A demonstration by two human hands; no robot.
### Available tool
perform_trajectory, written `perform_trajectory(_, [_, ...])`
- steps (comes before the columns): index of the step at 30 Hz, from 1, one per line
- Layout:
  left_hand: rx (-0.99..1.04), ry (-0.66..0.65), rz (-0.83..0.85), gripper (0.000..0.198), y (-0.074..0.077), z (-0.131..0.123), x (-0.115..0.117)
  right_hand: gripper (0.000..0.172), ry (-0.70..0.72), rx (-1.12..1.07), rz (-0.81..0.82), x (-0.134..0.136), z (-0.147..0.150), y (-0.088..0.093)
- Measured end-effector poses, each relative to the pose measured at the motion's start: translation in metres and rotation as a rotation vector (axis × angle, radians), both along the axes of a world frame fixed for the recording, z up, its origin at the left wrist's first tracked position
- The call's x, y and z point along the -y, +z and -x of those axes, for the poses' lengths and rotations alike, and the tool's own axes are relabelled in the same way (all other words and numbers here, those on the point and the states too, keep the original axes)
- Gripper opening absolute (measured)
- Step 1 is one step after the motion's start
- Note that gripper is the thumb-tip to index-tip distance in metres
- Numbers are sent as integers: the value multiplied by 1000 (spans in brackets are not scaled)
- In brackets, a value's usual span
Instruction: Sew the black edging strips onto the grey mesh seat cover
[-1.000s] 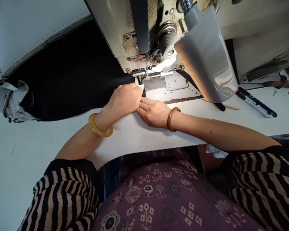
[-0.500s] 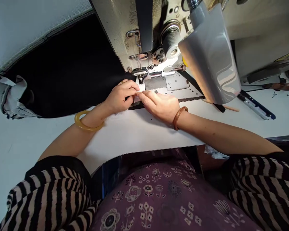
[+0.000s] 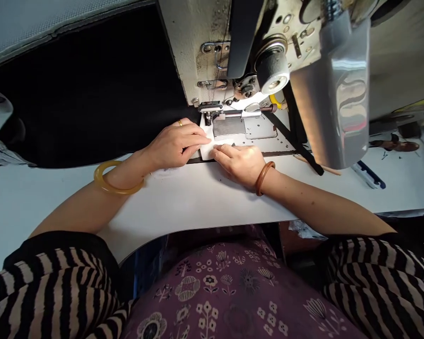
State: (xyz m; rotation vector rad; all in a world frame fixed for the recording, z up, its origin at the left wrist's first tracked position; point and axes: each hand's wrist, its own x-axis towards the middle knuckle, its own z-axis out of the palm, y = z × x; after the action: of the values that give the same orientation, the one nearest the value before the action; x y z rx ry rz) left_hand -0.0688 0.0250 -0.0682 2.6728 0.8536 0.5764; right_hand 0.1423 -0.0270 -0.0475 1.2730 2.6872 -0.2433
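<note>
A small white piece of material (image 3: pixel 207 151) lies flat at the front of the sewing machine's needle plate (image 3: pixel 228 127), just ahead of the presser foot (image 3: pixel 207 109) and between the two grips. This looks like the placing stage: the piece is being set by hand and does not appear to be under the foot. As it lies, it calls for flat, even pressure and for its edge to stay square to the foot.

The left grip (image 3: pixel 175 146) is open but narrow, its fingers long and close together, with the fingertips at the piece's far edge. The right grip (image 3: pixel 238 165) is also open, its fingertips resting on the near part of the piece (pressing rather than pinching, as far as this view shows). Neither grip closes around anything, and the two stand just apart.

Beyond the left grip spreads a large black fabric panel (image 3: pixel 85 94), reaching toward the foot. The white bench (image 3: pixel 198 202) runs beneath both grips, and the machine's grey lamp housing (image 3: pixel 334 94) hangs beyond the right grip.
</note>
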Motion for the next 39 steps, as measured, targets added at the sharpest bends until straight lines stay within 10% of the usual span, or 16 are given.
perform_trajectory(39, [74,-8,-84,31,-7,-2,-18,41,-127,-172,-122,-13,-2,-19])
